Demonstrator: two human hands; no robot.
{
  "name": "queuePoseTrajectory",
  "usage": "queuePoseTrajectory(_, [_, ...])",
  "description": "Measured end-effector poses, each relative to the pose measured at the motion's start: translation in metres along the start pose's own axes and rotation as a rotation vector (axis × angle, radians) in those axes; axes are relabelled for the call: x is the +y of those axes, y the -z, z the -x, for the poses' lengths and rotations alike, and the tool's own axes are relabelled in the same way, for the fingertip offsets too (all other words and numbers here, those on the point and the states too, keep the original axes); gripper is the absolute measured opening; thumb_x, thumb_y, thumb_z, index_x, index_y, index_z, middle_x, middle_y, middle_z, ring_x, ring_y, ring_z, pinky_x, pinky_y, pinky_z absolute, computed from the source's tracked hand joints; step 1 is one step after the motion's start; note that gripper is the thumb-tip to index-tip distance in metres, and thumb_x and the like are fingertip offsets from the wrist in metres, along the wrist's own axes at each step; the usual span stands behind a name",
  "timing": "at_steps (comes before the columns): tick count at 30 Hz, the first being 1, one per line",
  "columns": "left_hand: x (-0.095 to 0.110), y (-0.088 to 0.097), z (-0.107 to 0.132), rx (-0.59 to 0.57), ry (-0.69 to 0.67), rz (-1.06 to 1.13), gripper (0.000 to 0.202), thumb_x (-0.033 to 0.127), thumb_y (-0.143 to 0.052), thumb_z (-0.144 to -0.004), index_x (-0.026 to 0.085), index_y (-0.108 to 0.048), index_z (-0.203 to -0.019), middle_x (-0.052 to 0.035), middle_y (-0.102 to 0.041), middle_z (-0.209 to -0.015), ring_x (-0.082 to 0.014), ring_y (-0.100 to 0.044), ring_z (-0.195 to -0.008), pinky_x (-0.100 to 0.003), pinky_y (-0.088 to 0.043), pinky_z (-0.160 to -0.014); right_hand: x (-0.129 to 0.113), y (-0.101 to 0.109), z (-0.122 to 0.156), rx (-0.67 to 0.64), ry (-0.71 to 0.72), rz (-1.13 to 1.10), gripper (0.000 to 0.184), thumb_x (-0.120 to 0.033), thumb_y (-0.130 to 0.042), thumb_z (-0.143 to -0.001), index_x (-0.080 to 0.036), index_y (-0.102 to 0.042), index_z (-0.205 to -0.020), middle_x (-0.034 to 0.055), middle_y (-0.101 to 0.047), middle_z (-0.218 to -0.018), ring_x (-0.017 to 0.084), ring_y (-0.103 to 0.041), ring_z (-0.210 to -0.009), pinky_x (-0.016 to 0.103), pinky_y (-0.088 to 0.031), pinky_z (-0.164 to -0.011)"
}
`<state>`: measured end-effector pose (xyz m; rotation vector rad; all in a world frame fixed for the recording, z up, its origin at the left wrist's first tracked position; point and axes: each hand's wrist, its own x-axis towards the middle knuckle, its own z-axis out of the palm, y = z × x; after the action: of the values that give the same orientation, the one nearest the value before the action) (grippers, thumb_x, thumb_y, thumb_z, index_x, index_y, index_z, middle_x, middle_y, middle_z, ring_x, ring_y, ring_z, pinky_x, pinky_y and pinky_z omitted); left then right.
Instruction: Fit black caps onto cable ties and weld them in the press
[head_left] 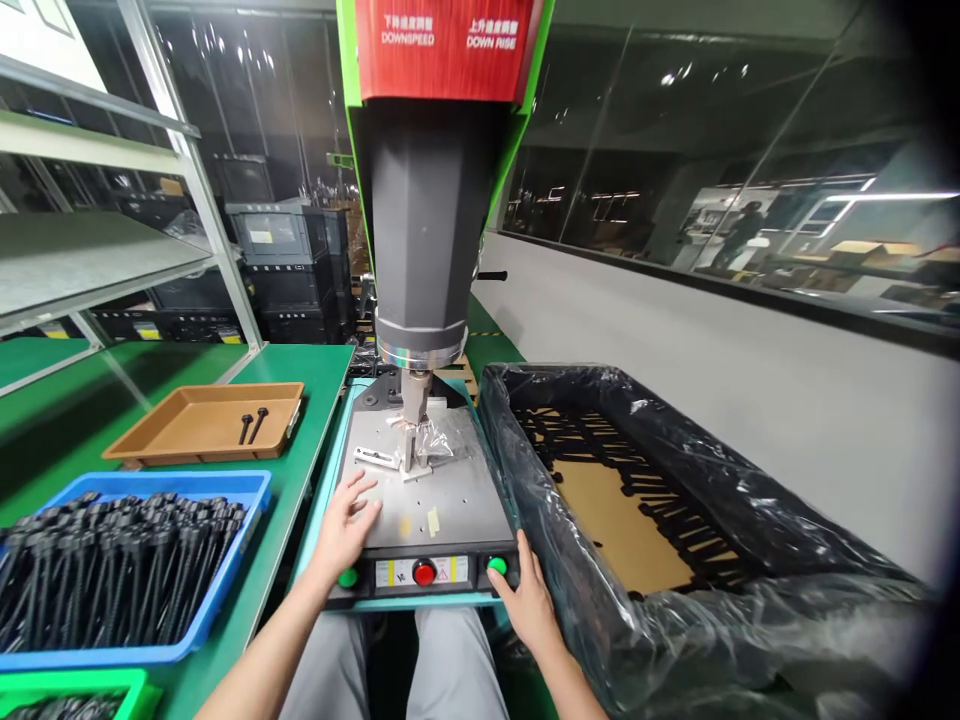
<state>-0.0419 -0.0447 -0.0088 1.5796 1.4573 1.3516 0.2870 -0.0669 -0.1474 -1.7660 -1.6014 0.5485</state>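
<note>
A green and grey press machine [424,220] stands in front of me, its horn down on a small part in clear plastic [420,440] on the metal base plate [450,500]. My left hand [343,535] lies on the plate's left front corner with fingers spread, its thumb at the left green button [347,578]. My right hand [529,600] rests at the right front corner, thumb on the right green button [496,566]. A red button [424,573] sits between them. Neither hand holds anything.
A blue bin [225,560] of several black rod-like parts sits at left, a brown tray [202,440] with two black parts behind it. A box lined with black plastic [570,560] holds rows of black parts at right. Metal shelving [90,260] rises at the far left.
</note>
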Motion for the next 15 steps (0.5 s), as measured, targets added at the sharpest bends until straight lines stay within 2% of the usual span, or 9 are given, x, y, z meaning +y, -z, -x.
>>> queuePoseTrajectory(2, [0.017,-0.009,-0.022,-0.086,0.035,0.071,0.042,0.043,-0.062,-0.080,0.026,-0.063,-0.118,-0.0113,-0.034,-0.149,-0.0285,-0.045,-0.128,-0.040,-0.049,-0.094,0.001,0.004,0.000,-0.023,0.002,-0.017,0.078,-0.048,-0.045,-0.086,-0.019,-0.012,-0.150,0.0148,-0.028,-0.150,0.030,-0.027,-0.139,0.045,-0.031,-0.109])
queuePoseTrajectory(4, [0.026,-0.017,-0.040,-0.147,0.052,0.113,0.048,0.043,-0.064,-0.078,0.029,-0.059,-0.124,-0.0102,-0.027,-0.153,-0.0284,-0.045,-0.129,-0.039,-0.048,-0.094,0.004,0.008,-0.001,-0.053,0.013,-0.046,0.078,-0.047,-0.045,-0.086,-0.020,-0.011,-0.151,0.0144,-0.027,-0.150,0.029,-0.027,-0.139,0.045,-0.031,-0.109])
queuePoseTrajectory(6, [0.026,-0.026,-0.054,-0.152,0.056,0.179,0.052,0.040,-0.067,-0.076,0.028,-0.058,-0.125,-0.0115,-0.034,-0.149,-0.0267,-0.048,-0.125,-0.037,-0.047,-0.094,0.005,0.010,0.000,-0.074,0.017,-0.077,0.076,-0.046,-0.046,-0.086,-0.021,-0.013,-0.150,0.0136,-0.032,-0.148,0.029,-0.030,-0.138,0.046,-0.032,-0.108])
queuePoseTrajectory(9, [0.019,-0.038,-0.067,-0.108,0.083,0.308,0.049,0.039,-0.068,-0.074,0.020,-0.060,-0.119,-0.0127,-0.060,-0.122,-0.0223,-0.061,-0.106,-0.035,-0.048,-0.088,-0.004,0.009,0.004,0.029,0.033,-0.083,0.073,-0.046,-0.051,-0.084,-0.020,-0.025,-0.148,0.0151,-0.040,-0.142,0.032,-0.040,-0.131,0.049,-0.037,-0.105])
queuePoseTrajectory(12, [0.014,-0.044,-0.072,-0.082,0.134,0.389,0.041,0.038,-0.070,-0.072,0.015,-0.064,-0.105,-0.0078,-0.069,-0.094,-0.0176,-0.064,-0.080,-0.033,-0.050,-0.078,-0.032,0.004,0.012,0.232,0.147,-0.068,0.059,-0.046,-0.057,-0.083,-0.018,-0.049,-0.135,0.0162,-0.047,-0.136,0.035,-0.042,-0.127,0.053,-0.035,-0.106])
queuePoseTrajectory(13, [0.014,-0.045,-0.073,-0.071,0.150,0.401,0.039,0.038,-0.072,-0.071,0.014,-0.065,-0.102,-0.0062,-0.069,-0.087,-0.0166,-0.064,-0.075,-0.032,-0.049,-0.075,-0.045,0.002,0.014,0.249,0.204,-0.088,0.052,-0.044,-0.058,-0.084,-0.018,-0.054,-0.129,0.0154,-0.051,-0.132,0.035,-0.043,-0.126,0.053,-0.035,-0.106])
queuePoseTrajectory(15, [0.018,-0.045,-0.072,-0.042,0.175,0.428,0.038,0.036,-0.074,-0.068,0.014,-0.065,-0.098,-0.0038,-0.069,-0.078,-0.0154,-0.063,-0.069,-0.030,-0.048,-0.072,-0.074,-0.005,0.013,0.158,0.291,-0.183,0.041,-0.038,-0.056,-0.087,-0.021,-0.059,-0.124,0.0131,-0.056,-0.127,0.031,-0.050,-0.121,0.049,-0.040,-0.104])
